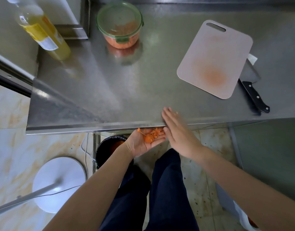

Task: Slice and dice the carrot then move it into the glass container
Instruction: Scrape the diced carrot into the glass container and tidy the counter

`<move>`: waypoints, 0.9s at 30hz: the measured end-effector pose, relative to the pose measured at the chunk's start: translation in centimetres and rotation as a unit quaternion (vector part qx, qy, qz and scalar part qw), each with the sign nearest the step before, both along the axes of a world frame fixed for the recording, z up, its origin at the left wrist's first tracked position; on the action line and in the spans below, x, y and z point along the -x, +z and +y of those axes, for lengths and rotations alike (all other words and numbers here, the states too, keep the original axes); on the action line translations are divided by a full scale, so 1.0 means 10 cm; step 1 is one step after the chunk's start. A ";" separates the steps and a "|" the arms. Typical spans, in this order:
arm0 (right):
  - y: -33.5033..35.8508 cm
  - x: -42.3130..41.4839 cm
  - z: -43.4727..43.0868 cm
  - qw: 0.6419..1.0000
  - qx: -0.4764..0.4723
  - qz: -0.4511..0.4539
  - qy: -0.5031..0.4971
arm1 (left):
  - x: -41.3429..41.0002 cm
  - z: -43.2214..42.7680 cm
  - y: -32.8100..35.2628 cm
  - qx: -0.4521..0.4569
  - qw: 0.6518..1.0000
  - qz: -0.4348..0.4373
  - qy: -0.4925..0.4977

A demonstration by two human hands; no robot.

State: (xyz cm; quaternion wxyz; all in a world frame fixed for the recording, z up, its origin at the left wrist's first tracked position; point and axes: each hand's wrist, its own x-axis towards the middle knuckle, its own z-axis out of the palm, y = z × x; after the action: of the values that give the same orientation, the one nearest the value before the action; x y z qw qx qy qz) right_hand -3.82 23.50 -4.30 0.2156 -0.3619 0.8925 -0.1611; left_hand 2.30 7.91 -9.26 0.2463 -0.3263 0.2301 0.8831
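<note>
One steel table fills most of your view, and everything on it sits toward its far half. The pale cutting board lies flat at the far right, with its handle slot pointing away from you. It carries only an orange stain. At the far left a bottle of yellow liquid stands on the table.

Between the bottle and the board, well apart from both, is the glass container. A green-rimmed clear lid sits on it and diced carrot fills its lower part. Down on the floor, under the table's near edge, a black bin shows something orange inside, though you cannot tell what.

Your right hand lies across the near edge of the table. Its fingers are straight and together and grip nothing, and the fingertips rest on the steel. Your left hand is just below that edge, above the bin. It is palm up and loosely cupped, and its fingertips are hidden behind the right hand.

The black-handled knife lies on the table just beside the board's near right corner, with part of its blade tucked under the board. Smallest of all are the loose carrot pieces heaped in your left palm, one round end among small bits, touching the side of your right hand.
</note>
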 end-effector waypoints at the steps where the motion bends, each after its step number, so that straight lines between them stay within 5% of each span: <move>1: -0.01 -0.07 -0.04 0.999 -0.011 0.005 0.033 | -0.01 -0.01 0.00 0.007 1.000 -0.002 0.007; 7: 0.03 -0.22 -0.14 0.982 0.101 -0.038 0.153 | -0.08 -0.09 -0.07 0.054 0.998 -0.028 0.014; 10: 0.10 -0.05 -0.19 0.988 0.121 0.009 0.097 | -0.10 -0.13 -0.07 0.030 0.999 -0.025 0.023; 14: 0.06 0.08 -0.30 0.997 0.061 -0.035 -0.025 | -0.10 -0.17 -0.05 0.019 0.999 -0.034 0.012; 20: -0.04 -0.36 -0.19 0.981 0.103 -0.055 0.157 | -0.13 -0.22 -0.10 0.042 0.998 -0.043 0.005; 27: -0.10 -0.05 0.21 0.990 0.102 0.059 -0.080 | -0.08 -0.14 -0.03 -0.013 0.997 -0.074 0.031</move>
State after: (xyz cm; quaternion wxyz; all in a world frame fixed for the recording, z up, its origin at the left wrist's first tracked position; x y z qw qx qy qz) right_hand -3.31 25.60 -5.32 0.1108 -0.3181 0.9087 -0.2465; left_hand 3.06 6.50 -9.52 0.2396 -0.3940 0.1898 0.8668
